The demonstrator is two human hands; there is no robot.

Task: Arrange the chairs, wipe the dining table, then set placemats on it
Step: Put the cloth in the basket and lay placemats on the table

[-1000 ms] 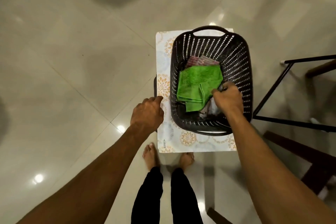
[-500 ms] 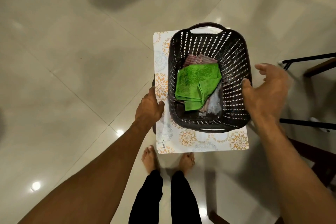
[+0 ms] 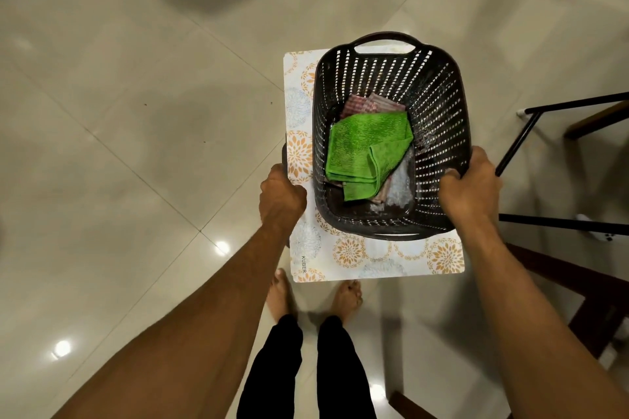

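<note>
Glossy beige tile floor (image 3: pixel 119 112). Left hand (image 3: pixel 282 196) grasps white floral-print placemat (image 3: pixel 374 255) at its 9 o'clock edge. Right hand (image 3: pixel 471 187) grasps black slotted plastic basket (image 3: pixel 439 105) at its 4 o'clock rim. Folded green microfibre cloth (image 3: pixel 364 150) lies inside basket. Carry mat level, else basket may slide.

The basket (image 3: pixel 435 95) hides most of the placemat (image 3: pixel 374 255). Fingers of the left hand (image 3: pixel 280 196) vanish beneath the mat. The right edge crops the chair (image 3: pixel 561 224).

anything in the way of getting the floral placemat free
Yes. The black slotted plastic basket, holding a green cloth, stands on the white floral placemat, covering most of it. The left hand holds the mat's left edge; the right hand grips the basket's rim.
</note>
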